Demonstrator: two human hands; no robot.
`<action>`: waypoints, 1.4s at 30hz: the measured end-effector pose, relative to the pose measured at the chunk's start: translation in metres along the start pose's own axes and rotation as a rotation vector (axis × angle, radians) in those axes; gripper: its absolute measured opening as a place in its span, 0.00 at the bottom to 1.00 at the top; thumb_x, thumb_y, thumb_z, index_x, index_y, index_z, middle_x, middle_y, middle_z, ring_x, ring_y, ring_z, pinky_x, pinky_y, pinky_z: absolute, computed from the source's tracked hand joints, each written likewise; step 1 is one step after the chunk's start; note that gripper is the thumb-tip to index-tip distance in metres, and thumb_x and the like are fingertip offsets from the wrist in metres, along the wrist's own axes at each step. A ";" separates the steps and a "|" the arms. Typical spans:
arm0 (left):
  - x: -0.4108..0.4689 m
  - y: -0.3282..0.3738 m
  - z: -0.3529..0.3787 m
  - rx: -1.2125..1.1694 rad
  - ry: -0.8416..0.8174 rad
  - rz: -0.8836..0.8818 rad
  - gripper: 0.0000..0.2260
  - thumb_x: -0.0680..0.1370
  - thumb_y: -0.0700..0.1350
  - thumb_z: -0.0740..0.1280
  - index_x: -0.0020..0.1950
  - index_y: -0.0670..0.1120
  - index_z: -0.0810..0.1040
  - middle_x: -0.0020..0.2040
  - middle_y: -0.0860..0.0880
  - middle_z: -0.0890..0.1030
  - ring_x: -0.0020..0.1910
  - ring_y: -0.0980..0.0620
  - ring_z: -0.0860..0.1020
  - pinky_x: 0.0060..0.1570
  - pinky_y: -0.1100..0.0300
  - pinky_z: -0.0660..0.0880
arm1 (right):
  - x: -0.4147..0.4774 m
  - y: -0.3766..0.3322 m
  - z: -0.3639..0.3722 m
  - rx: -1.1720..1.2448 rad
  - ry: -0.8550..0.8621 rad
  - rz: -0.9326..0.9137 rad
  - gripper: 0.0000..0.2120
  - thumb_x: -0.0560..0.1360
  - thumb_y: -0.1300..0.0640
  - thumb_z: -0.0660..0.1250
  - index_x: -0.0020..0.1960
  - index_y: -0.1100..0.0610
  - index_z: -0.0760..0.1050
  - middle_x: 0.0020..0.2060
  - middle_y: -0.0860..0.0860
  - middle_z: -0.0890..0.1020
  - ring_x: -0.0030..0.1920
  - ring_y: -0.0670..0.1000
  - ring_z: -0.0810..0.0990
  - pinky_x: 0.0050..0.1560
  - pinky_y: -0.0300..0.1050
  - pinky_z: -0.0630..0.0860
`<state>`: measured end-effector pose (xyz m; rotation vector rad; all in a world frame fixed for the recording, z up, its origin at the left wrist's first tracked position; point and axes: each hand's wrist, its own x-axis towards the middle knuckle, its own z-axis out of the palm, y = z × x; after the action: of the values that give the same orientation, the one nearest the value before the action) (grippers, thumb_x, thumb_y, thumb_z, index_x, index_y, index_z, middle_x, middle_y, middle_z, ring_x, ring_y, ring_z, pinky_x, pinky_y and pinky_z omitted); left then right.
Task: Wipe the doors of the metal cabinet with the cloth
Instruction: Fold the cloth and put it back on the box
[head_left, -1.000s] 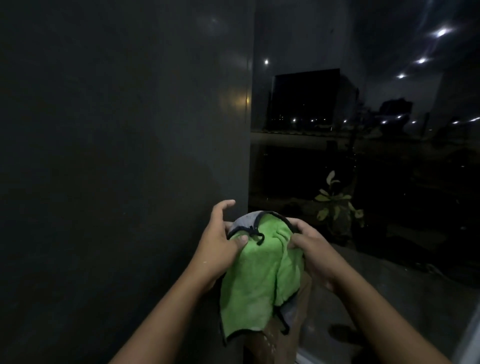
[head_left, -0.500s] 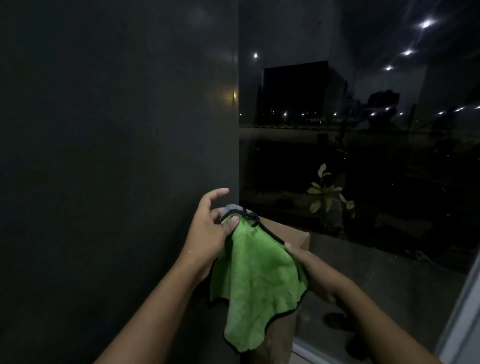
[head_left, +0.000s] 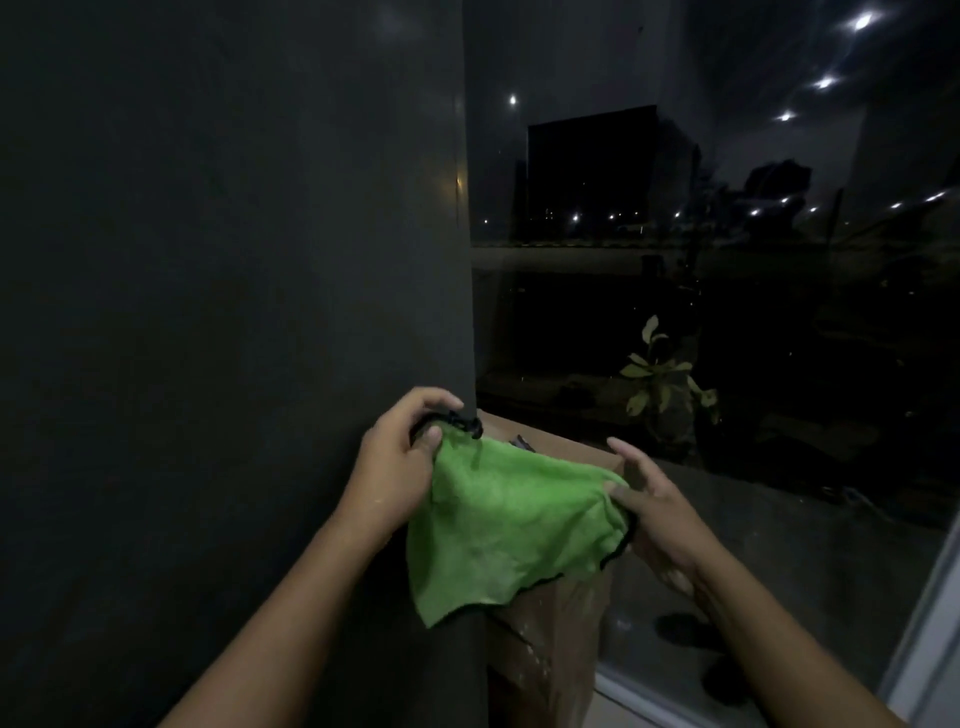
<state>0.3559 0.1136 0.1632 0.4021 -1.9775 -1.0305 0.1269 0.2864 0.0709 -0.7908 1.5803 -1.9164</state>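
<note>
Bright green cloth (head_left: 511, 519) with black edging; dark grey cabinet (head_left: 234, 312) on the left; brown cardboard box (head_left: 550, 639) near; pale green plant leaves (head_left: 657, 371) far right

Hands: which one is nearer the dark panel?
The left hand, pinching a corner of the green cloth right beside the dark panel; the right hand holds the opposite edge.

The cabinet (head_left: 234, 312) fills the frame's left half, the window (head_left: 779, 291) its right. At lower centre the cloth (head_left: 514, 525) hangs between the left hand (head_left: 395, 467) and the right hand (head_left: 657, 519), before a box (head_left: 550, 634) beside the cabinet.
</note>
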 end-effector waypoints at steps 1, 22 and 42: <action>-0.001 -0.004 0.001 0.098 -0.021 0.007 0.22 0.78 0.30 0.62 0.50 0.59 0.78 0.53 0.58 0.81 0.56 0.61 0.78 0.56 0.64 0.74 | 0.000 -0.004 0.001 0.022 0.028 -0.009 0.21 0.79 0.63 0.67 0.66 0.42 0.76 0.60 0.53 0.82 0.57 0.57 0.83 0.58 0.57 0.79; -0.003 -0.022 0.044 0.941 -0.544 -0.022 0.09 0.76 0.58 0.69 0.47 0.55 0.73 0.45 0.55 0.74 0.48 0.51 0.77 0.42 0.57 0.71 | -0.004 -0.041 -0.035 -1.370 -0.027 -0.116 0.09 0.76 0.45 0.70 0.53 0.45 0.84 0.65 0.46 0.76 0.67 0.52 0.72 0.62 0.54 0.75; 0.000 -0.019 0.101 0.229 -0.332 -0.454 0.13 0.73 0.49 0.71 0.41 0.37 0.82 0.34 0.46 0.80 0.34 0.51 0.78 0.35 0.59 0.71 | -0.025 -0.034 0.053 -0.887 0.048 -0.074 0.11 0.75 0.54 0.69 0.38 0.61 0.77 0.34 0.57 0.82 0.37 0.54 0.81 0.33 0.46 0.73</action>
<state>0.2731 0.1545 0.1179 0.8845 -2.3757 -1.2110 0.1816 0.2742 0.1097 -1.1462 2.4837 -1.2156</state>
